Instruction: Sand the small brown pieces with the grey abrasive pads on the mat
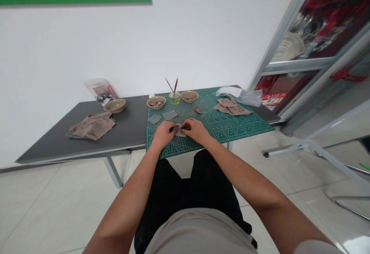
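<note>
Above the front part of the green cutting mat, my left hand and my right hand come close together. Both hold a small grey-brown piece of cloth, fingers pinched at its two sides. Small dark bits show at the fingertips, too small to name. Just beyond my left hand lie two flat grey squares. A small brownish scrap rests past my right hand.
At the mat's back stand two tan bowls with small pieces inside and a glass jar holding two sticks. Brown cloth and a plastic bag lie right. More cloth, another bowl and a clear container are left.
</note>
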`<state>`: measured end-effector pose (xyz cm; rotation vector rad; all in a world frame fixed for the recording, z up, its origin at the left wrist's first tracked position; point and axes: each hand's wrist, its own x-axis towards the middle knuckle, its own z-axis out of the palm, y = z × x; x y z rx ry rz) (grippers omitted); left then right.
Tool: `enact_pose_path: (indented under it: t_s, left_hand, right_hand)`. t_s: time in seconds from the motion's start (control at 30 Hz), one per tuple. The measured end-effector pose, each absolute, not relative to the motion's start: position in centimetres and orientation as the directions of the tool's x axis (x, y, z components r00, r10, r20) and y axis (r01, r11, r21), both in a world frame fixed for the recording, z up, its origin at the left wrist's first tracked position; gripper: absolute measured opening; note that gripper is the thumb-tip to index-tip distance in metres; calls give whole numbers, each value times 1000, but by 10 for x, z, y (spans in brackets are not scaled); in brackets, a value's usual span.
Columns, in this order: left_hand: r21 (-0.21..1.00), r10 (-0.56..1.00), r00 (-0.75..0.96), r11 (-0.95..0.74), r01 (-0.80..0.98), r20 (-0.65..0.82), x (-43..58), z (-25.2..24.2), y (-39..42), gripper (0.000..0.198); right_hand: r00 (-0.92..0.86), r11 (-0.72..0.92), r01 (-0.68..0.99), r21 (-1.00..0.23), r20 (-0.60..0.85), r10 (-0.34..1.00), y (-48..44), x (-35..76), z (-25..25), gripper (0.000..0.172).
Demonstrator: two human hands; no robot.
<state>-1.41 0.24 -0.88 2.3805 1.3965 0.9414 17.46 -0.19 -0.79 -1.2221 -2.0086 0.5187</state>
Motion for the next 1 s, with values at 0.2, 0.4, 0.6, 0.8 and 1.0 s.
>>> enact_pose_path:
  t_s: [0.2,0.4,0.6,0.8,1.0]
  left_hand:
    - [404,807,417,-576,711,418,-11,-10,3,25]
    - [429,849,348,-507,747,397,-13,-11,7,22]
    - [411,833,376,-534,739,406,-13,-14,9,27]
    - [408,858,339,-489,771,386,-12,-13,10,30]
    - [392,889,333,-441,808,314,-11,-7,7,34]
  right_hand:
    - [-460,562,677,-475,324,827,-3,180,-2,8]
    - [-461,557,727,-402,315,829,0,170,0,12]
    - [-494,596,707,-380,338,801,-3,171,-4,12]
    - [-377,481,792,-377,318,870,3,165,-1,15]
    - [-473,575,729,-371,335,815,-10,162,-4,12]
